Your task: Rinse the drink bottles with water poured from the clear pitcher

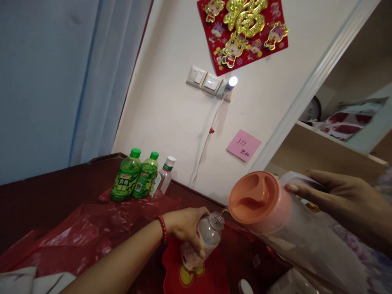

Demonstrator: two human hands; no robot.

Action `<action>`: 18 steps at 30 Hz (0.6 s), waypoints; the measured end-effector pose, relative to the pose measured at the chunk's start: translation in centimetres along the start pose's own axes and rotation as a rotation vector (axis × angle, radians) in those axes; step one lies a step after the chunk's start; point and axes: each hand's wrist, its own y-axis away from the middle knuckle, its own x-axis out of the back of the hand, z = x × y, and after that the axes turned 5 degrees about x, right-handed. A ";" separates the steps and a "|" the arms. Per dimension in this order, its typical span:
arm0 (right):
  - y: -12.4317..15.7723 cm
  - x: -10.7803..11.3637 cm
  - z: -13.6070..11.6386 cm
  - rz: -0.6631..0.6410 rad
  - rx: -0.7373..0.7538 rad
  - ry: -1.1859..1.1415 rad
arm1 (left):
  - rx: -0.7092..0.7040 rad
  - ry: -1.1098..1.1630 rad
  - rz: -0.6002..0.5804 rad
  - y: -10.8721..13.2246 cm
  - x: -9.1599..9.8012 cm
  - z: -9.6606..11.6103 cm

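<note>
My left hand (pixel 188 228), with a red bead bracelet at the wrist, is wrapped round a clear open-mouthed bottle (pixel 211 234) that stands tilted over a red tray (pixel 211 281) with a yellow pattern. In my right hand (pixel 333 196) is a translucent pitcher (pixel 303 241) with an orange lid (pixel 255 196), tipped to the left. A thin stream of water runs from its lid to the mouth of the bottle. A white cap (pixel 245 286) lies at the bottom edge, right of the tray.
Two green drink bottles (pixel 125 175) and a clear white-capped bottle (pixel 165 177) stand by the wall at the back left. A crumpled red plastic bag (pixel 76 232) covers the table's left. A cord (pixel 203 153) hangs from the wall socket.
</note>
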 end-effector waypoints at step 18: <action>0.0 -0.1 -0.9 0.005 -0.016 0.022 | 0.006 -0.016 0.003 0.0 0.0 0.0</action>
